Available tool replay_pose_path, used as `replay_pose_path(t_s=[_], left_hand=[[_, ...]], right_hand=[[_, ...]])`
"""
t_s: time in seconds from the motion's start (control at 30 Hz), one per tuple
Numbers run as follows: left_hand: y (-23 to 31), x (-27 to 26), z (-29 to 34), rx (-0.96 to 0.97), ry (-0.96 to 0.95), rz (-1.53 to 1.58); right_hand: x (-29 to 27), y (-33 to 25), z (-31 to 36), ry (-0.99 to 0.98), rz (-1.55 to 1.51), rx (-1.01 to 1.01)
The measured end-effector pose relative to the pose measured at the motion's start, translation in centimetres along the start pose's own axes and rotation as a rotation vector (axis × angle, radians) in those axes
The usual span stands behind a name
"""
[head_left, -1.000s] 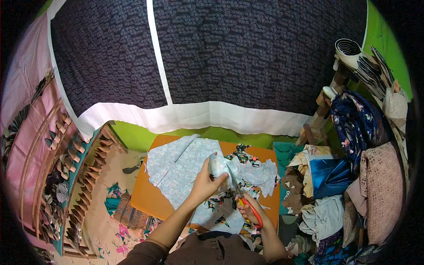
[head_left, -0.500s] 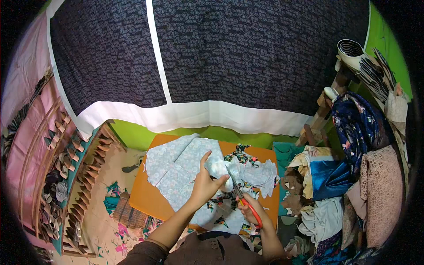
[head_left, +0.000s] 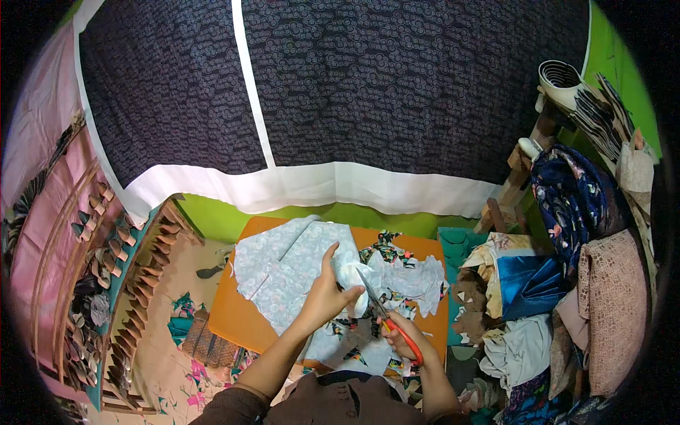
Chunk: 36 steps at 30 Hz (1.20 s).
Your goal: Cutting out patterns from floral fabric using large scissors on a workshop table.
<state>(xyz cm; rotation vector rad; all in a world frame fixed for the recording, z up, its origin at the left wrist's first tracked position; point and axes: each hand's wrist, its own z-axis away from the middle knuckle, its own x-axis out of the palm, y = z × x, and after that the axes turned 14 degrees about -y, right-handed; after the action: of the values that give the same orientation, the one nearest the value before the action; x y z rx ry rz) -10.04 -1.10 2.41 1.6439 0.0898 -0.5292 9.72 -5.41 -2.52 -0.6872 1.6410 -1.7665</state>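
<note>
My left hand [head_left: 327, 296] grips a small white piece of fabric [head_left: 355, 275], thumb and fingers closed on its edge. In my right hand [head_left: 405, 338] are scissors with red handles [head_left: 406, 341]. Their metal blades point up and left and meet the fabric near my left thumb. Under my hands lies a large pale floral fabric [head_left: 283, 248], its print showing faintly, spread over the left of an orange table [head_left: 237, 312]. Cut pale pieces [head_left: 418, 280] and dark floral scraps lie to the right and near my body.
Racks of shoe lasts [head_left: 131, 326] stand at the left. Folded and crumpled fabrics, among them a shiny blue cloth [head_left: 528, 283] and a dark blue floral cloth [head_left: 574, 198], crowd the right. A dark patterned curtain [head_left: 397, 85] hangs beyond the table. Scraps [head_left: 195, 375] litter the floor.
The scissor blades have shifted slightly along the white fabric piece, and the piece now hangs a little differently below my left thumb. Both hands keep nearly the same place.
</note>
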Motion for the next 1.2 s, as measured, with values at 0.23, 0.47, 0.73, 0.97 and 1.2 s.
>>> replay_pose_path(t_s=[0.23,0.47,0.73,0.97,1.2], left_hand=[[1.4,-0.2,0.2,-0.076,-0.102,-0.022],[1.7,-0.4,0.7,-0.065,-0.133,-0.026],[0.5,0.1,0.9,0.008,-0.031,-0.026],[0.0,0.4,0.8,-0.001,0.119,-0.034],[0.9,0.3,1.2,-0.021,0.092,-0.017]], right_hand=[[0.3,0.0,-0.2,-0.021,-0.579,0.201],[0.5,-0.5,0.1,-0.037,-0.581,0.220],[0.7,-0.1,0.2,-0.004,-0.613,0.219],[1.7,1.0,0.1,0.041,-0.140,-0.037],[1.8,0.6,-0.6,0.024,-0.704,0.173]])
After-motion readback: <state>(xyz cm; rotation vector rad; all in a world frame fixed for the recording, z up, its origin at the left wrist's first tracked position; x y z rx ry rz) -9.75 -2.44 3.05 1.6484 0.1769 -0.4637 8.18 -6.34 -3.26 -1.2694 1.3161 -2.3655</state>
